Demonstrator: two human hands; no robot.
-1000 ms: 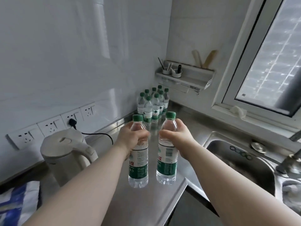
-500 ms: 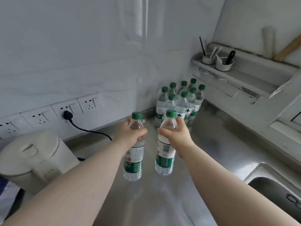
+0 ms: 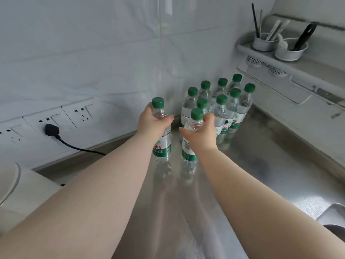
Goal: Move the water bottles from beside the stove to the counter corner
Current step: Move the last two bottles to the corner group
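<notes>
My left hand [image 3: 152, 123] grips the shoulder of a clear water bottle [image 3: 162, 146] with a green cap and green label. My right hand [image 3: 200, 133] grips the neck of a second such bottle [image 3: 188, 153]. Both bottles are upright, low over the steel counter [image 3: 261, 156], a little in front of a cluster of several like bottles [image 3: 224, 103] standing in the counter corner against the tiled walls. Whether the held bottles touch the counter is hard to tell.
A white kettle [image 3: 22, 191] stands at the lower left, its black plug [image 3: 52, 130] in a wall socket with the cord trailing along the counter. A wall shelf [image 3: 298, 68] with utensil cups hangs at the right. The sink edge [image 3: 334, 214] shows at the lower right.
Both hands carried their bottles forward toward the corner cluster and lower toward the counter. The view closed in on the corner, with the kettle sliding out to the left.
</notes>
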